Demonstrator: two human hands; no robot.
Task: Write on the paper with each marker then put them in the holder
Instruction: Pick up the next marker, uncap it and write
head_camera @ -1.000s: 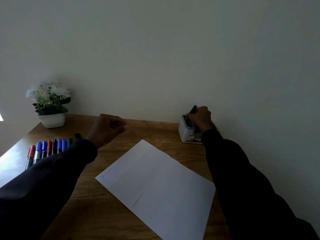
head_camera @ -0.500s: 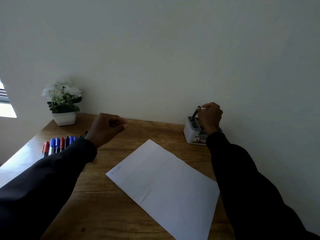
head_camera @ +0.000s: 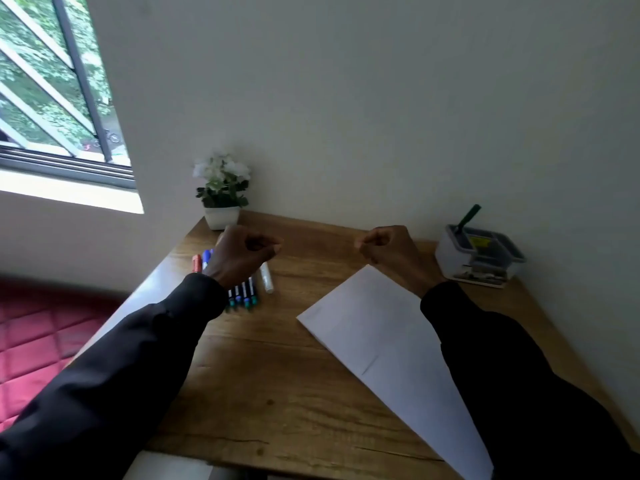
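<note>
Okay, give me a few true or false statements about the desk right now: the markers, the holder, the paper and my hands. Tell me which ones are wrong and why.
1. A green marker stands in the holder. True.
2. The right hand grips a marker. False: its fingers are curled and hold nothing.
3. Several markers lie in a row on the table, partly hidden by the left hand. True.
4. The potted plant stands next to the holder. False: it stands at the far left corner, near the marker row.
5. The paper is crumpled into a ball. False: it lies flat on the table.
</note>
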